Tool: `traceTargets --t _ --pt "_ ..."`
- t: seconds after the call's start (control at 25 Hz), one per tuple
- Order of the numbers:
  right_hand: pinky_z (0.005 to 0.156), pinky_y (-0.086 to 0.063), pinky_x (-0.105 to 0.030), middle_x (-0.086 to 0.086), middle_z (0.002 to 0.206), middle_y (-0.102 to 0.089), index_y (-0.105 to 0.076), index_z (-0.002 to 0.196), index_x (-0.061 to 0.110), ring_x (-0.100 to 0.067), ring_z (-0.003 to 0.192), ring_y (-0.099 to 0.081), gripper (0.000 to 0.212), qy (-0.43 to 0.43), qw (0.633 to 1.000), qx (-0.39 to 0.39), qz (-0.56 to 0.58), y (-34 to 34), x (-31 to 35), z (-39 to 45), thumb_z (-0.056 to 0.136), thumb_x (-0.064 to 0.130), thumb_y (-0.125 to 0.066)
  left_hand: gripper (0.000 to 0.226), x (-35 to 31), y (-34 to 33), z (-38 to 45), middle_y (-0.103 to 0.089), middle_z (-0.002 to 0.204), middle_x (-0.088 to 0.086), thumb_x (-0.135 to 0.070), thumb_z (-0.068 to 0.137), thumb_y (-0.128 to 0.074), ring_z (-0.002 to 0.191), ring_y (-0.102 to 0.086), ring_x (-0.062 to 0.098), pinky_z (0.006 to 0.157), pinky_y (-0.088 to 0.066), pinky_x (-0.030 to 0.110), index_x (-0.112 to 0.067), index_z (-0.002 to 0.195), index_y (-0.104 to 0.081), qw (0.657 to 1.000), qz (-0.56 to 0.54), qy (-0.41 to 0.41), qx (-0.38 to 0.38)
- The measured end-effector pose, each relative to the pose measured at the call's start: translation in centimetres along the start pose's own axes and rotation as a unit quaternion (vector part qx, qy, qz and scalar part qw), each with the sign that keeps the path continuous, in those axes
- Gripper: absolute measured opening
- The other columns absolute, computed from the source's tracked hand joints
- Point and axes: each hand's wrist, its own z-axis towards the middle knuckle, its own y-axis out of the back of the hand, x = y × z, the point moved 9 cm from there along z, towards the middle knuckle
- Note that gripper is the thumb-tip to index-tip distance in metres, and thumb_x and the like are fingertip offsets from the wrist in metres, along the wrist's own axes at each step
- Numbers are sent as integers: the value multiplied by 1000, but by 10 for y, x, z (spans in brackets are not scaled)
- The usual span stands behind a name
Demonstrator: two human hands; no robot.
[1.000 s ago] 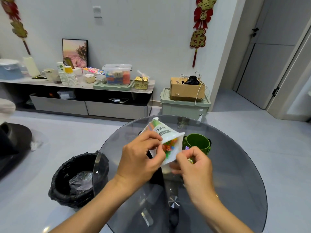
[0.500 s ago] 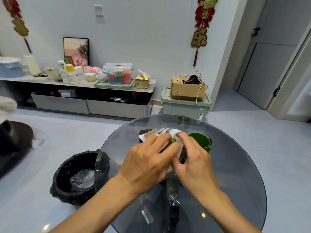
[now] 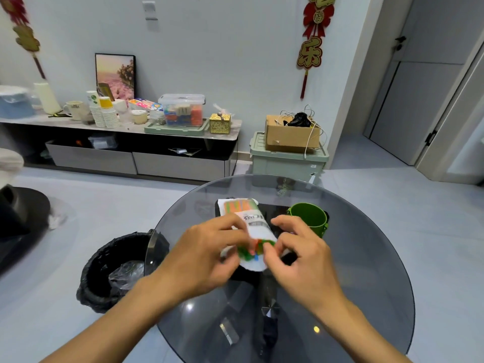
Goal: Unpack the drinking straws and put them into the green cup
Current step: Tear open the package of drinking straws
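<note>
A white plastic pack of coloured drinking straws (image 3: 248,221) lies lengthwise over the round glass table (image 3: 366,271), its near end turned toward me. My left hand (image 3: 207,258) grips the pack's near left edge. My right hand (image 3: 301,255) pinches the near right edge, where green and orange straw ends (image 3: 255,248) show in the opening. The green cup (image 3: 310,217) stands upright just behind my right hand, with nothing visible inside it. Both hands are blurred by motion.
A black-lined waste bin (image 3: 115,268) stands on the floor left of the table. Behind are a low cabinet (image 3: 131,142) crowded with cups and boxes, and a green crate (image 3: 288,158) carrying a cardboard box (image 3: 290,134). A door (image 3: 424,82) is at the right.
The pack went from raised and tilted between my hands to lying flat with its far end pointing away. Both hands now pull at its near end, where straw tips show.
</note>
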Motion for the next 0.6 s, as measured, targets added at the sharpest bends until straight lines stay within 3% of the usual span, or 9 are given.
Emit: traceTargets --t 0.08,0.12,0.2,0.28,0.36,0.48,0.6 --pt "63 -55 -36 7 76 -71 -55 53 9 -17 70 -66 36 -127 974 -2 190 -5 -33 -4 78 35 -61 11 35 0 -9 -68 80 -8 -19 75 -63 64 -60 5 52 -42 15 -25 77 -72 968 -224 108 -21" --pt "61 -57 -44 2 69 -71 -60 58 8 -24 66 -67 36 -219 952 18 215 -18 -52 -12 77 39 -60 9 62 -6 -17 -68 73 -4 -22 77 -63 60 -58 4 50 -42 18 -21 76 -72 938 -278 199 -57" --pt "60 -60 -47 -1 77 -72 -65 76 16 -28 71 -69 22 -376 901 124 178 -57 -81 -38 79 38 -60 13 108 -38 -45 -60 63 -1 -20 86 -61 53 -50 12 47 -38 24 -14 77 -68 865 -293 404 -43" --pt "55 -55 -36 -2 92 -73 -63 93 20 -23 74 -68 11 -451 854 203 161 -90 -91 -59 86 28 -61 16 118 -81 -65 -50 60 1 -14 92 -57 48 -41 14 46 -32 21 -10 77 -62 792 -322 515 58" --pt "53 -48 -28 -5 85 -75 -67 88 14 -18 65 -66 6 -480 838 191 175 -102 -97 -58 88 18 -62 18 120 -101 -67 -56 63 5 -14 93 -55 50 -47 15 44 -40 23 -5 85 -68 754 -355 546 86" --pt "47 -46 -22 -4 62 -71 -68 71 9 -12 49 -61 17 -508 821 134 223 -103 -104 -51 88 10 -67 16 121 -106 -58 -64 74 7 -15 95 -57 58 -56 15 52 -48 25 -6 95 -69 723 -405 558 45" --pt "60 -57 -36 -11 76 -75 -69 78 8 -23 67 -69 13 -492 833 91 237 -97 -101 -43 90 7 -65 5 120 -93 -45 -72 82 6 -7 94 -59 63 -64 15 50 -50 24 -8 96 -64 725 -436 531 -38"
